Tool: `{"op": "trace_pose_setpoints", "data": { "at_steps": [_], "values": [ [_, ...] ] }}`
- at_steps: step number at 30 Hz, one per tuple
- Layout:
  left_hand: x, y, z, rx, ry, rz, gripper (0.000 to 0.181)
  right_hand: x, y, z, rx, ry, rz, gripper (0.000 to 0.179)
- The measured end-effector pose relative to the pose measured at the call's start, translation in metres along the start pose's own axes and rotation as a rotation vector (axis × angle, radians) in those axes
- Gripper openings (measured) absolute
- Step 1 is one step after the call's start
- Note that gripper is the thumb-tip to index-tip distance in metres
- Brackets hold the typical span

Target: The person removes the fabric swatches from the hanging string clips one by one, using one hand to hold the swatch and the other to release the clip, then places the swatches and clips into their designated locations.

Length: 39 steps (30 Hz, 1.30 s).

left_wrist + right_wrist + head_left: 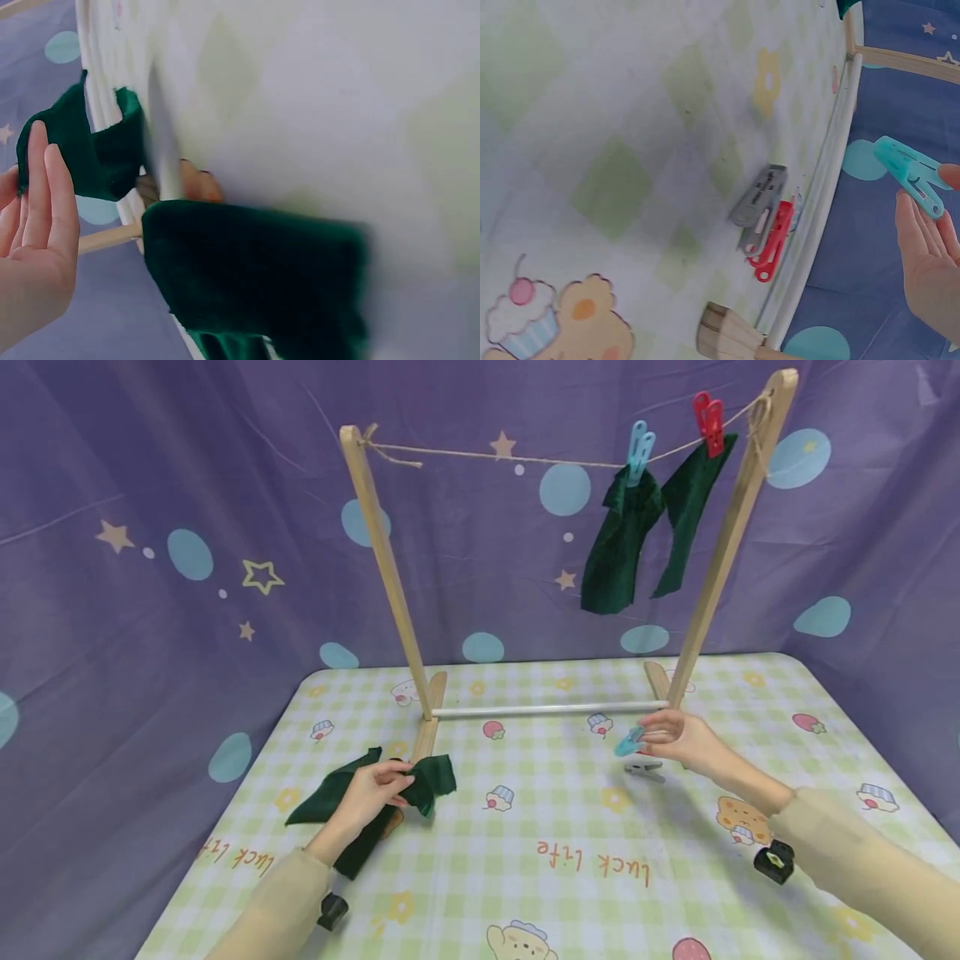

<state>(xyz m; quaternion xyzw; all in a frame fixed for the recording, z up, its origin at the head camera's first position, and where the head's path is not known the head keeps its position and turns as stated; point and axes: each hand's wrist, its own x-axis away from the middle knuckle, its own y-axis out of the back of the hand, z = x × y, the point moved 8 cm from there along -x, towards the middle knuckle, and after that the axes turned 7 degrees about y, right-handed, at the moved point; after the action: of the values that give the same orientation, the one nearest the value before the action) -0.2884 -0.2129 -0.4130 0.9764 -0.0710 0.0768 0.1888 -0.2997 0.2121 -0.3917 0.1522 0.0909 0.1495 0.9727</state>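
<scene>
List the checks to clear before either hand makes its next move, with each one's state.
1. Left hand's grip on the dark green velvety cloth: ok, pinched.
2. Right hand's grip on the light-blue plastic clothespin: ok, pinched.
3. Held cloth up at the beige twine line: not ok, well below.
4. Room on that line, left of the hung green pieces: ok, bare.
5. Spare grey plastic clothespin: ok, lying on the green-checked tablecloth.

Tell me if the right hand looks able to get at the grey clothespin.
Probably yes: the grey clothespin lies uncovered near the right hand, though that hand is occupied, pinching a blue clothespin.
</scene>
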Motion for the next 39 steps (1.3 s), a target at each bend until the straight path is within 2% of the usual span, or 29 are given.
{"op": "trace_pose_setpoints", "data": {
  "at_steps": [7, 13, 20, 30, 39],
  "values": [
    [0.008, 0.0, 0.014, 0.0, 0.03, 0.011, 0.032, 0.005, -0.003, -0.014, -0.011, -0.031, -0.003, 0.042],
    [0.013, -0.001, 0.021, -0.018, 0.05, 0.031, 0.033, 0.01, -0.006, -0.023, -0.008, -0.039, 0.009, 0.041],
    [0.019, -0.001, 0.028, 0.006, 0.074, 0.059, 0.034, 0.017, -0.007, -0.033, -0.001, -0.075, 0.014, 0.041],
    [0.027, 0.002, 0.037, -0.003, 0.092, 0.093, 0.036, 0.025, -0.01, -0.043, -0.092, -0.056, 0.047, 0.045],
    [0.035, 0.004, 0.047, -0.008, 0.111, 0.131, 0.036, 0.034, -0.014, -0.054, -0.062, -0.093, 0.056, 0.049]
  ]
}}
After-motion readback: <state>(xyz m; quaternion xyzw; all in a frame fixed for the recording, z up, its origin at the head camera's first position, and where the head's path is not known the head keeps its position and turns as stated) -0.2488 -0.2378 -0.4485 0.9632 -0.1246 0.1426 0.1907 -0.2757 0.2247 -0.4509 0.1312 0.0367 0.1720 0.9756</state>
